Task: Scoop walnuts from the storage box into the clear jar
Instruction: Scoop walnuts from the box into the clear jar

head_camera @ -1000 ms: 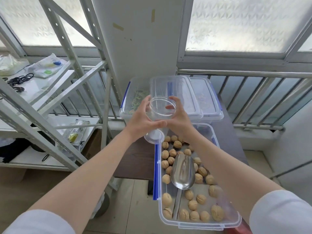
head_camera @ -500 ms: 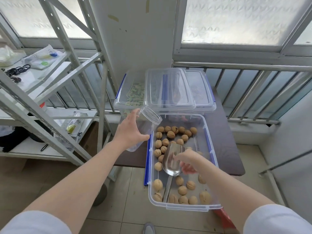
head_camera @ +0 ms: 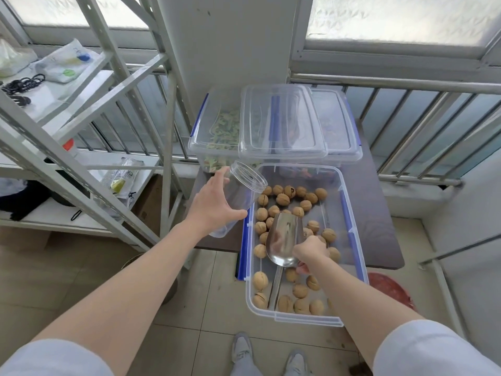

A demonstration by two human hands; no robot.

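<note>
My left hand (head_camera: 214, 204) grips the empty clear jar (head_camera: 240, 194), tilted with its open mouth up and to the right, just left of the storage box (head_camera: 352, 240). The clear box with blue clips holds several walnuts (head_camera: 283, 198) scattered across its floor. A shiny metal scoop (head_camera: 283, 240) lies in the box, bowl pointing away from me. My right hand (head_camera: 311, 252) is closed on the scoop where the bowl meets the handle. The scoop's bowl looks empty.
Two more lidded clear boxes (head_camera: 282, 123) stand behind on the dark table (head_camera: 379, 229), one with green contents. A grey metal shelf rack (head_camera: 89, 109) rises at the left. A window railing (head_camera: 423, 126) runs behind. My shoes (head_camera: 241, 351) show on the tiled floor below.
A second ago both hands held the jar high. My left hand has since lowered it to the box's left side, and my right hand has dropped onto the scoop and closed on it.
</note>
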